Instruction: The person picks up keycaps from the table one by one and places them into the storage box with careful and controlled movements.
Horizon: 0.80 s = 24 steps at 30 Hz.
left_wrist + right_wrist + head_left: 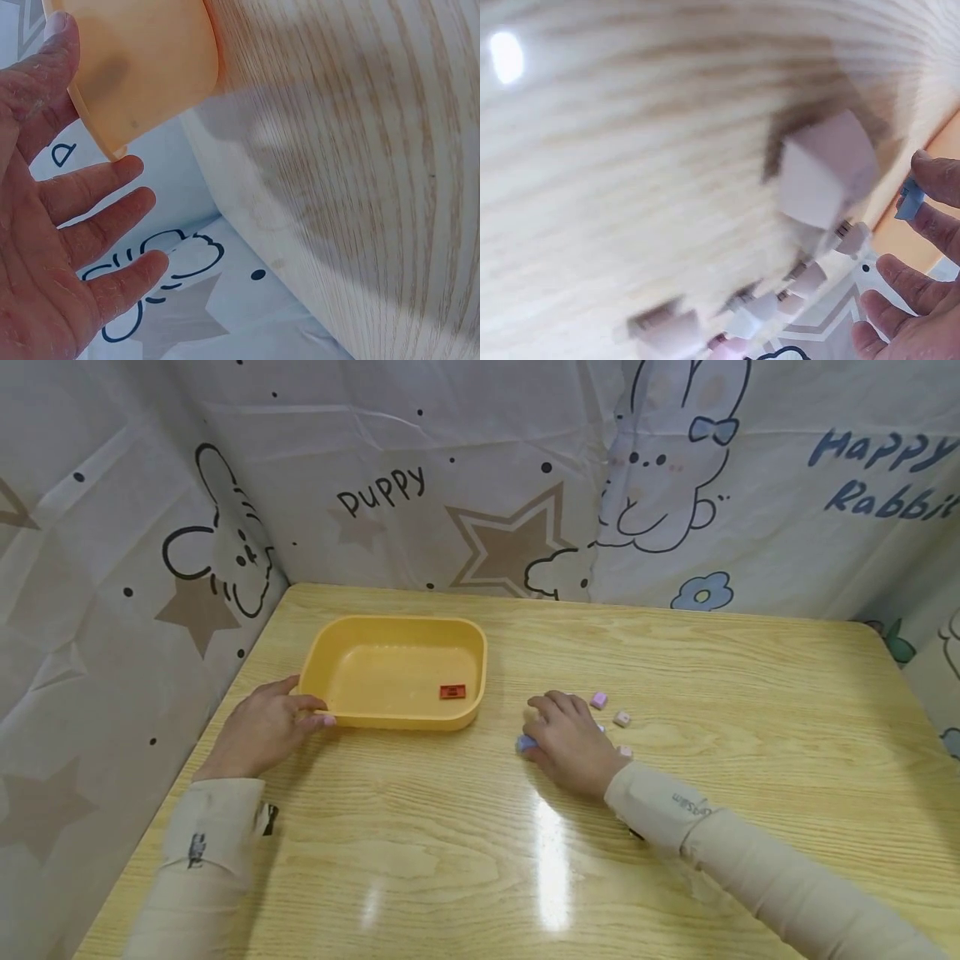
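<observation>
A yellow tray (390,722) stands on the table at left, with a small red block (452,692) inside at its right. My left hand (264,731) holds the tray's near left corner, thumb and index finger at the rim; in the left wrist view the other fingers of the hand (75,217) are spread. Right of the tray, my right hand (570,743) pinches a small blue piece (526,742). The right wrist view shows the blue piece (910,199) between thumb and index finger of the hand (919,277), its other fingers loosely extended.
Around the right hand lie several small keycap-like pieces, among them a purple one (598,700), a beige one (622,718) and a pink one (625,752). A printed cloth (495,468) hangs behind the wooden table (420,860) and along its left side.
</observation>
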Tool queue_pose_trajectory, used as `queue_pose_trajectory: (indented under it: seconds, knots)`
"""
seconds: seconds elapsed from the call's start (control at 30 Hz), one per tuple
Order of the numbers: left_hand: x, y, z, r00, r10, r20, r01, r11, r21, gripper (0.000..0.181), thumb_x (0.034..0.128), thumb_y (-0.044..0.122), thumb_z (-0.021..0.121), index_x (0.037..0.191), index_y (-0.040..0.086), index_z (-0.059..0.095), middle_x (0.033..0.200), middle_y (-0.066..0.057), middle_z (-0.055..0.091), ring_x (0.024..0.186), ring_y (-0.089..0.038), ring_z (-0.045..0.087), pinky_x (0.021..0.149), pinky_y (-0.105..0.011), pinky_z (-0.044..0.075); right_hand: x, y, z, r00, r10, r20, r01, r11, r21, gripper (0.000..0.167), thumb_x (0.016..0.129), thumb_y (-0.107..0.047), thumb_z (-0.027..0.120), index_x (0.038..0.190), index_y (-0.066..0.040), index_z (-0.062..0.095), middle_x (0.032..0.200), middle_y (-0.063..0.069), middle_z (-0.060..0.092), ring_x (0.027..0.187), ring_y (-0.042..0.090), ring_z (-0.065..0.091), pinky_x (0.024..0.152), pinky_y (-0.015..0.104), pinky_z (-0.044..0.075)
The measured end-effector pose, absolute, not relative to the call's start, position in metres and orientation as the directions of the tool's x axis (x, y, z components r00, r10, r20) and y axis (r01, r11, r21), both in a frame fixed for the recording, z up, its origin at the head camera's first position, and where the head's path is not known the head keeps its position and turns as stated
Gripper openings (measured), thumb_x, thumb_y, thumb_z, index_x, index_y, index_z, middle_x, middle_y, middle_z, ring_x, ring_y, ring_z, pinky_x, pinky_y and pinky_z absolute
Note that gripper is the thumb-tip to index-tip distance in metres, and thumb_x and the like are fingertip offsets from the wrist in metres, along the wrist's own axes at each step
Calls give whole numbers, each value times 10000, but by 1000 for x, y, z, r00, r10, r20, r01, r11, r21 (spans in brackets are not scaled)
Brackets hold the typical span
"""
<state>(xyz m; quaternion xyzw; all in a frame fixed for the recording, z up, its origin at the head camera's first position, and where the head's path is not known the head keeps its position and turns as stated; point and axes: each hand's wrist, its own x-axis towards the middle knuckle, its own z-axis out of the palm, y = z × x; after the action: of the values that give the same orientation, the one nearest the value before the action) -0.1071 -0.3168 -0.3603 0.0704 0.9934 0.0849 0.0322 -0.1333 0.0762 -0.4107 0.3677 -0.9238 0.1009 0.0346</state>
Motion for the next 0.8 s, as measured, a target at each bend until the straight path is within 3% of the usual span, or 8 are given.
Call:
queue_pose_trajectory:
  seconds: [0.23, 0.53, 0.8]
  knots:
    - [-108, -317, -359, -987, 144, -66, 130, 976, 173, 385, 898, 360, 635, 1123, 56, 710, 1277, -262, 598, 1300, -489, 434, 1070, -634, 345, -149, 64, -387, -701, -674, 233, -712, 680, -176, 181, 921, -256, 634, 1021, -114, 686, 1304, 149, 574, 1247, 349, 499, 1060, 534, 404]
    - [-109, -317, -359, -987, 142, -76, 127, 977, 174, 369, 896, 355, 641, 1115, 67, 715, 1295, -285, 577, 1288, -494, 443, 1065, -633, 354, -178, 29, -344, -646, -676, 355, -755, 634, -166, 162, 897, -244, 674, 967, -100, 700, 1260, 165, 609, 1222, 355, 521, 1028, 543, 433]
    - [-109, -318, -360, -985, 166, -48, 155, 973, 169, 359, 887, 344, 651, 1094, 60, 723, 1248, -266, 618, 1276, -493, 458, 1053, -628, 371, -188, -14, -332, -681, -703, 204, -732, 658, -176, 208, 907, -311, 655, 1004, -132, 697, 1351, 125, 560, 1297, 328, 463, 1089, 519, 385]
